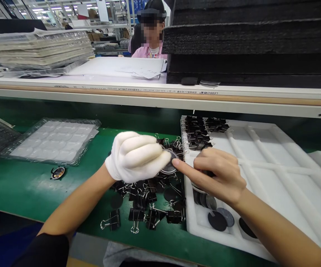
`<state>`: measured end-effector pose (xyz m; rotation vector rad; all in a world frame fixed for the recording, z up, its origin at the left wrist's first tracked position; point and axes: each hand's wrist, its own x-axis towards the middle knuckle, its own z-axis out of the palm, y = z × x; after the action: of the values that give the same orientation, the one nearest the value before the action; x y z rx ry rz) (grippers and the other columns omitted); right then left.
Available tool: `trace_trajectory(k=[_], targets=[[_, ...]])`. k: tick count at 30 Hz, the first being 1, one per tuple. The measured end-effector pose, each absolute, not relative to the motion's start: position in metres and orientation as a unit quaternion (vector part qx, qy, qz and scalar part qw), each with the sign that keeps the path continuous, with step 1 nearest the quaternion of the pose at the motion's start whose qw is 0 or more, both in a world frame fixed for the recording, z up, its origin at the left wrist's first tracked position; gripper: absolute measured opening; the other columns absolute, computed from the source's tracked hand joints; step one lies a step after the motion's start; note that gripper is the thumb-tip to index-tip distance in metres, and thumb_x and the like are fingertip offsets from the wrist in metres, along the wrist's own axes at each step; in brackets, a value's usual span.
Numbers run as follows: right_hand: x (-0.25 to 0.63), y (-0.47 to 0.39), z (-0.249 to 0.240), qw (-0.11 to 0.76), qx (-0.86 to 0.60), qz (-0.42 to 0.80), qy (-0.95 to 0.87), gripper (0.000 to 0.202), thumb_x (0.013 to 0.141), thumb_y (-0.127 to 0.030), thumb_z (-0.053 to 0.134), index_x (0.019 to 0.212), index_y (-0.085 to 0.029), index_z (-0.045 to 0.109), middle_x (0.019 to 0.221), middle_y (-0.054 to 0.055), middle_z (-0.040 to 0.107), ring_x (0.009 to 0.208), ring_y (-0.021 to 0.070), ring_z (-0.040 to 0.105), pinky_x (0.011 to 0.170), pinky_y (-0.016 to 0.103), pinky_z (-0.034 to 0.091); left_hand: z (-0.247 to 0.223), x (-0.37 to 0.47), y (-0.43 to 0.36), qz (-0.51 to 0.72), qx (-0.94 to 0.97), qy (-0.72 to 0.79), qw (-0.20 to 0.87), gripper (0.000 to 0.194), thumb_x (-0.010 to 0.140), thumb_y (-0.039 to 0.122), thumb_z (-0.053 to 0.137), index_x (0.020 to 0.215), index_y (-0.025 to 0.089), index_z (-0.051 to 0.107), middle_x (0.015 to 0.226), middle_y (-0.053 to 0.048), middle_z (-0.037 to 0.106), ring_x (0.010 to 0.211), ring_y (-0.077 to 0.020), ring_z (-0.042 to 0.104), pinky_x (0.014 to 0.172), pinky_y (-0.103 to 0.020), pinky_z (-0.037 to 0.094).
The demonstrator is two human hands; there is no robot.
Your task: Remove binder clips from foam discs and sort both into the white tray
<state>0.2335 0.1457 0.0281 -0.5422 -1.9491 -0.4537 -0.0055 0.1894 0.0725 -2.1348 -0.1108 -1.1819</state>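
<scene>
My left hand (138,157), in a white glove, is closed on the edge of a round dark disc (168,167) with a pale, shiny rim. The bare index finger of my right hand (218,172) reaches out to the disc's face. Its other fingers are curled in, and something dark shows beneath them, too hidden to name. Below both hands lies a heap of black binder clips (142,194) with wire handles, mixed with dark discs (116,201). One binder clip (113,219) lies apart at the near left of the heap.
A white divided tray (277,185) at right holds stacked binder clips (195,129) and several discs (217,220). Left are a clear plastic tray (52,142) and a small oval object (58,172). A shelf edge (149,100) crosses ahead, bearing black foam sheets (249,40). A person sits beyond.
</scene>
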Motion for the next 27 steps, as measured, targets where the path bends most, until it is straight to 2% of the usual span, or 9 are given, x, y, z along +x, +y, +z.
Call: trace_trajectory(k=[3,7,11,15,17,19,23,25,27], targets=[[0.232,0.141,0.040,0.480,-0.171,-0.266,-0.818,0.029,0.085,-0.003,0.079,0.104,-0.025,0.075,0.070,-0.003,0.062,0.053,0.0100,0.050,0.041,0.035,0.030,0.068,-0.008,0.193,-0.442,-0.819,-0.063,0.362,0.020,0.085,0.017,0.078,0.104,0.024,0.075,0.081,0.003,0.069,0.082,-0.0135,0.068,0.076,-0.027,0.055],[0.230,0.143,0.050,0.474,-0.129,-0.336,-0.804,0.023,0.082,0.000,0.082,0.089,-0.020,0.075,0.070,-0.003,0.062,0.052,0.0081,0.048,0.039,0.033,0.029,0.065,-0.011,0.196,-0.457,-0.818,-0.084,0.340,0.020,0.085,0.015,0.076,0.104,0.021,0.072,0.086,0.001,0.068,0.087,-0.0147,0.068,0.071,-0.028,0.050],[0.233,0.144,0.046,0.471,-0.141,-0.323,-0.808,0.023,0.083,0.000,0.080,0.092,-0.021,0.076,0.070,-0.002,0.061,0.054,0.0088,0.049,0.041,0.033,0.029,0.068,-0.008,0.196,-0.461,-0.822,-0.076,0.327,0.017,0.085,0.015,0.072,0.102,0.016,0.070,0.085,-0.001,0.065,0.077,-0.0129,0.063,0.059,-0.029,0.039],[0.231,0.148,0.032,0.511,-0.172,-0.256,-0.802,0.033,0.085,-0.002,0.078,0.107,-0.026,0.076,0.072,-0.003,0.058,0.056,0.0096,0.048,0.045,0.033,0.030,0.071,-0.003,0.194,-0.448,-0.828,-0.059,0.332,0.009,0.087,0.013,0.068,0.087,0.022,0.069,0.075,0.002,0.066,0.073,-0.0114,0.064,0.059,-0.028,0.039],[0.226,0.153,0.026,0.566,-0.223,-0.147,-0.780,0.042,0.083,-0.003,0.079,0.115,-0.030,0.074,0.075,-0.003,0.055,0.060,0.0103,0.049,0.050,0.030,0.035,0.069,-0.001,0.196,-0.415,-0.847,-0.097,0.318,0.009,0.089,0.015,0.069,0.085,0.024,0.071,0.078,0.003,0.071,0.075,-0.0113,0.067,0.060,-0.028,0.039],[0.222,0.159,0.024,0.608,-0.307,0.085,-0.728,0.047,0.077,-0.009,0.084,0.116,-0.030,0.069,0.081,-0.003,0.055,0.064,0.0106,0.049,0.054,0.028,0.040,0.065,0.000,0.198,-0.420,-0.856,-0.173,0.248,0.006,0.092,0.022,0.070,0.088,0.023,0.074,0.085,0.001,0.075,0.079,-0.0122,0.069,0.066,-0.029,0.042],[0.218,0.170,0.029,0.555,-0.362,0.609,-0.436,0.055,0.058,-0.012,0.080,0.108,-0.025,0.061,0.097,0.000,0.062,0.079,0.0123,0.057,0.064,0.025,0.048,0.060,0.002,0.201,-0.435,-0.815,-0.373,-0.084,0.018,0.095,0.037,0.071,0.090,0.020,0.075,0.085,-0.001,0.074,0.077,-0.0121,0.068,0.071,-0.026,0.049],[0.219,0.175,0.029,0.534,-0.346,0.684,-0.357,0.055,0.056,-0.012,0.075,0.109,-0.022,0.063,0.102,0.003,0.066,0.088,0.0142,0.062,0.072,0.026,0.053,0.060,0.003,0.201,-0.366,-0.778,-0.436,-0.265,0.030,0.097,0.046,0.065,0.089,0.018,0.071,0.077,-0.001,0.071,0.069,-0.0114,0.067,0.062,-0.022,0.048],[0.218,0.177,0.027,0.532,-0.349,0.665,-0.391,0.052,0.064,-0.014,0.077,0.114,-0.021,0.065,0.110,0.006,0.069,0.096,0.0156,0.066,0.084,0.030,0.058,0.060,0.004,0.202,-0.309,-0.742,-0.462,-0.376,0.038,0.100,0.051,0.058,0.086,0.016,0.066,0.073,0.000,0.070,0.060,-0.0108,0.067,0.056,-0.021,0.047]])
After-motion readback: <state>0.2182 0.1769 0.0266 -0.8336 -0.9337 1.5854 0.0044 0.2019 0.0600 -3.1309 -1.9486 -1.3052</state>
